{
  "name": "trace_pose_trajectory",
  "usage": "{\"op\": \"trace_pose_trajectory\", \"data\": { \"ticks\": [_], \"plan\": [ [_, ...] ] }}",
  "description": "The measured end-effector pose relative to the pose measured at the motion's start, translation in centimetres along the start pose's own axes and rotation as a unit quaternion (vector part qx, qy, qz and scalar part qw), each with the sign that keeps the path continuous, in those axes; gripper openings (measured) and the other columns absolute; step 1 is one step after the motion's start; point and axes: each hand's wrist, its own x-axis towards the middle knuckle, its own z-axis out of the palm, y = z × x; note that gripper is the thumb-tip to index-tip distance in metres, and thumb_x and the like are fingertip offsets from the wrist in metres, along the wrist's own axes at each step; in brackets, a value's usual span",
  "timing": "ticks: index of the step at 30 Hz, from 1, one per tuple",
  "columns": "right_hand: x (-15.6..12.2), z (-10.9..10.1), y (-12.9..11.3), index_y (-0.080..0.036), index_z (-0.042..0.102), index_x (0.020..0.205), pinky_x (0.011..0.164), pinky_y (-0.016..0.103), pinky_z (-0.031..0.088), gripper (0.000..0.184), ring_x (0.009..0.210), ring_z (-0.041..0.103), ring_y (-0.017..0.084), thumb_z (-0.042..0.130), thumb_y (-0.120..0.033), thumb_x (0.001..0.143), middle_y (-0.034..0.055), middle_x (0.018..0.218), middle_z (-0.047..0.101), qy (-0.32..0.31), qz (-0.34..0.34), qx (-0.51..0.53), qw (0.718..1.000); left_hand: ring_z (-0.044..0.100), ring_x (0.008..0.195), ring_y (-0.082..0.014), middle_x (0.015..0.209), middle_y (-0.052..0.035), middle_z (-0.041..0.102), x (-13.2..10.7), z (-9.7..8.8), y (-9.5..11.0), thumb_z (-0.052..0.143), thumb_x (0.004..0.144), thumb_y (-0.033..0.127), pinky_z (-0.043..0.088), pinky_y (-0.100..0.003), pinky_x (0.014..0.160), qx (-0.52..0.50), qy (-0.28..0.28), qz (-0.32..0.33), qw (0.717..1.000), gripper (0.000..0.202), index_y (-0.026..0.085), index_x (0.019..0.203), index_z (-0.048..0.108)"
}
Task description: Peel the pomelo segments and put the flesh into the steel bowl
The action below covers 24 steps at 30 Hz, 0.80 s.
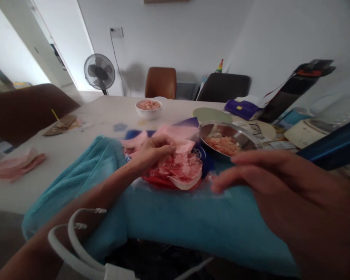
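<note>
Fingers [168, 149] of the left hand [154, 149] curl tightly over the pink meat [189, 172] at frame centre, any hold hidden, while the right hand [288, 186], lower right, hangs loosely open, visibly empty; careless tugging could drop scraps onto the blue cloth [189, 214].

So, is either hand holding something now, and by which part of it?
The left hand curls its fingers over the pile of meat; whether it grips any cannot be told. The right hand shows nothing held.
</note>
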Motion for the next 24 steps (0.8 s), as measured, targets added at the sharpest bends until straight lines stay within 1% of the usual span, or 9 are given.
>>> {"op": "trace_pose_trajectory", "data": {
  "ticks": [1, 3, 6, 8, 10, 13, 18, 21, 24],
  "plan": [
    [1.8, 1.2, 0.0, -0.031, 0.077, 0.094, 0.064, 0.034, 0.064, 0.013, 0.067, 0.074, 0.02, 0.071, -0.043, 0.094, -0.0005, 0.078, 0.078, -0.004, -0.001, 0.008, 1.0, 0.034, 0.028, -0.0021, 0.048, 0.0086, 0.058, 0.0, 0.0, -0.1, 0.078, 0.078, 0.032, 0.024, -0.017, 0.031, -0.012, -0.013, 0.005, 1.0, 0.022, 0.018, 0.079, 0.061],
    [4.9, 3.2, 0.5, -0.029, 0.077, 0.098, 0.07, 0.034, 0.065, 0.014, 0.08, 0.077, 0.021, 0.073, -0.041, 0.09, 0.002, 0.097, 0.08, -0.037, -0.042, 0.033, 0.998, 0.036, 0.028, -0.0018, 0.053, 0.0068, 0.063, 0.0, -0.1, -0.3, 0.078, 0.078, 0.033, 0.023, -0.017, 0.031, -0.038, -0.039, 0.01, 0.998, 0.023, 0.018, 0.078, 0.061],
    [7.4, 5.0, 1.6, -0.031, 0.074, 0.123, 0.079, 0.037, 0.066, 0.039, 0.111, 0.074, 0.027, 0.076, -0.034, 0.084, 0.0042, 0.118, 0.077, -0.154, -0.046, 0.033, 0.986, 0.037, 0.029, -0.0011, 0.058, 0.0043, 0.068, 0.0, -0.2, -0.4, 0.077, 0.08, 0.031, 0.022, -0.017, 0.032, -0.059, -0.073, 0.01, 0.996, 0.02, 0.017, 0.08, 0.062],
    [7.9, 5.7, 1.9, -0.032, 0.076, 0.121, 0.082, 0.038, 0.065, 0.038, 0.107, 0.075, 0.027, 0.073, -0.029, 0.084, 0.0034, 0.114, 0.079, -0.219, -0.049, 0.029, 0.974, 0.038, 0.03, -0.0008, 0.06, 0.0031, 0.07, 0.0, -0.2, -0.4, 0.077, 0.08, 0.029, 0.025, -0.017, 0.033, -0.063, -0.09, 0.002, 0.994, 0.018, 0.016, 0.081, 0.064],
    [7.9, 6.2, 2.0, -0.03, 0.08, 0.106, 0.08, 0.037, 0.064, 0.025, 0.093, 0.077, 0.024, 0.067, -0.025, 0.085, 0.002, 0.101, 0.08, -0.239, -0.06, 0.023, 0.969, 0.038, 0.031, -0.001, 0.062, 0.0026, 0.07, -0.1, -0.2, -0.4, 0.077, 0.08, 0.029, 0.025, -0.017, 0.033, -0.064, -0.105, -0.01, 0.992, 0.018, 0.016, 0.082, 0.064],
    [7.6, 7.0, 2.3, -0.029, 0.081, 0.091, 0.076, 0.036, 0.063, 0.018, 0.083, 0.076, 0.022, 0.066, -0.023, 0.085, 0.001, 0.09, 0.08, -0.197, -0.053, 0.033, 0.978, 0.04, 0.031, -0.0018, 0.063, 0.0018, 0.071, -0.2, 0.0, -0.3, 0.076, 0.082, 0.029, 0.025, -0.017, 0.033, -0.071, -0.108, -0.009, 0.992, 0.017, 0.017, 0.083, 0.064],
    [7.3, 7.9, 3.3, -0.026, 0.078, 0.087, 0.075, 0.035, 0.065, 0.008, 0.076, 0.077, 0.02, 0.072, -0.028, 0.083, 0.0008, 0.085, 0.08, -0.135, 0.033, 0.13, 0.982, 0.037, 0.031, -0.0019, 0.061, 0.0042, 0.07, 0.0, 0.4, -0.5, 0.075, 0.084, 0.033, 0.027, -0.016, 0.035, -0.097, -0.054, 0.024, 0.993, 0.021, 0.019, 0.089, 0.06],
    [7.1, 7.9, 3.4, -0.026, 0.078, 0.086, 0.076, 0.034, 0.065, 0.008, 0.076, 0.077, 0.019, 0.071, -0.024, 0.084, -0.0003, 0.084, 0.08, -0.102, -0.019, 0.1, 0.99, 0.041, 0.033, -0.0029, 0.065, 0.0043, 0.071, 0.1, 0.4, -0.6, 0.075, 0.084, 0.033, 0.032, -0.017, 0.037, -0.085, -0.035, 0.009, 0.996, 0.023, 0.021, 0.095, 0.059],
    [6.7, 7.9, 3.5, -0.027, 0.077, 0.086, 0.077, 0.034, 0.065, 0.011, 0.08, 0.077, 0.019, 0.068, -0.02, 0.086, -0.0008, 0.087, 0.08, -0.055, -0.097, 0.047, 0.993, 0.044, 0.035, -0.0031, 0.066, 0.0029, 0.071, -0.1, 0.7, -0.2, 0.078, 0.081, 0.037, 0.028, -0.016, 0.035, -0.045, -0.021, -0.012, 0.999, 0.026, 0.019, 0.09, 0.061]
  ]
}}
